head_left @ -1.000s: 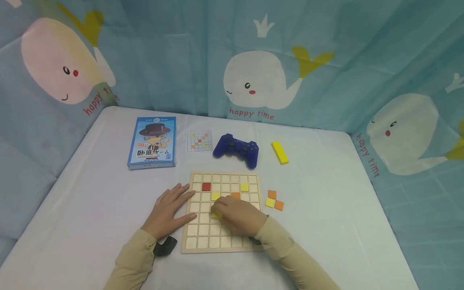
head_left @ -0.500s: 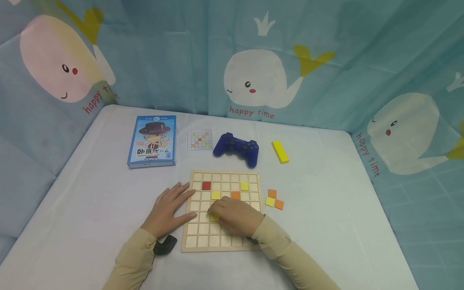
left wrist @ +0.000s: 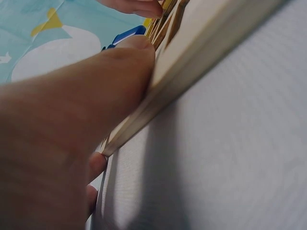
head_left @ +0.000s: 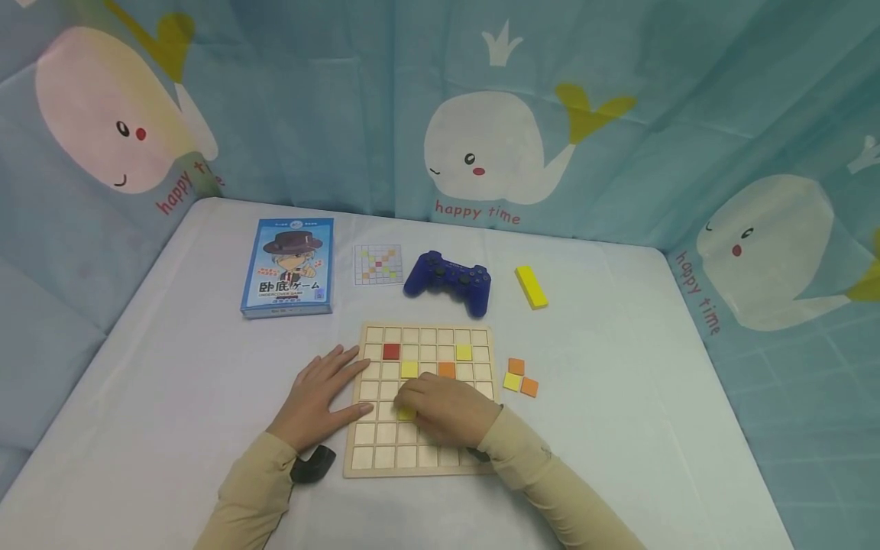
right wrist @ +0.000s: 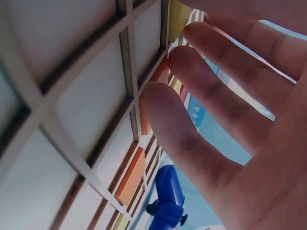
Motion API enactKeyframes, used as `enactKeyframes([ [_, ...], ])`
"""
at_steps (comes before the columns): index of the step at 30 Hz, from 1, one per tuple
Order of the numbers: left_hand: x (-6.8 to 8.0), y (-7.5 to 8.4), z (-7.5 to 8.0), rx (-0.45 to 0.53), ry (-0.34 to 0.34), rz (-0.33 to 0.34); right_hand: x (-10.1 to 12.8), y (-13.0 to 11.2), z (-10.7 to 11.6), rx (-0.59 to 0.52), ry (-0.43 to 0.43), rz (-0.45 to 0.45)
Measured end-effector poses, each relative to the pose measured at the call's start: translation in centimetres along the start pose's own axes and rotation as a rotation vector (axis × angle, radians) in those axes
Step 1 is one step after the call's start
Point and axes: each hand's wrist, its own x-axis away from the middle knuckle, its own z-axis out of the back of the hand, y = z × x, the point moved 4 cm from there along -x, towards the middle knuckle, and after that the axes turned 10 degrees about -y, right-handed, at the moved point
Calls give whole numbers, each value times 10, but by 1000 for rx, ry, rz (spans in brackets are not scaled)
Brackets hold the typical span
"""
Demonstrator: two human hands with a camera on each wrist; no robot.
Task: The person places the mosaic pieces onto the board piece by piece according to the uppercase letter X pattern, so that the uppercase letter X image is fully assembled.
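Observation:
A wooden grid board (head_left: 364,458) lies before me on the white table. My left hand (head_left: 312,405) rests with spread fingers along its left edge, the thumb on the rim. My right hand (head_left: 443,409) is over the board's middle, thumb and fingertips holding a small yellow square tile (head_left: 406,414) low at a cell. The right wrist view also shows that yellow tile (right wrist: 178,19) by the fingertips, and an orange tile (right wrist: 132,177) in the grid. A red tile (head_left: 391,351), two more yellow tiles and an orange tile (head_left: 447,370) sit in upper cells. The right hand hides several cells.
Loose orange and yellow tiles (head_left: 512,382) lie right of the board. Behind it are a blue game controller (head_left: 448,283), a printed grid card (head_left: 378,265) and a yellow block (head_left: 531,287). A blue game box (head_left: 289,267) lies at the back left.
The right hand has shifted slightly left with the yellow tile, which now looks flatter on the board. The left hand has stayed in place.

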Motion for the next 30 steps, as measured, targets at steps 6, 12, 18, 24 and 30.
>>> enactKeyframes([
  [6,0,1,1,16,-12,4,-1,1,-1,28,-26,-4],
  [12,0,0,1,17,-21,12,1,1,1,47,-42,-35],
  [18,1,1,0,21,-10,11,23,13,12,10,32,-104],
  [24,2,2,0,24,-6,14,63,39,18,14,153,-202],
  [30,0,1,1,16,-9,17,102,66,13,35,204,-381],
])
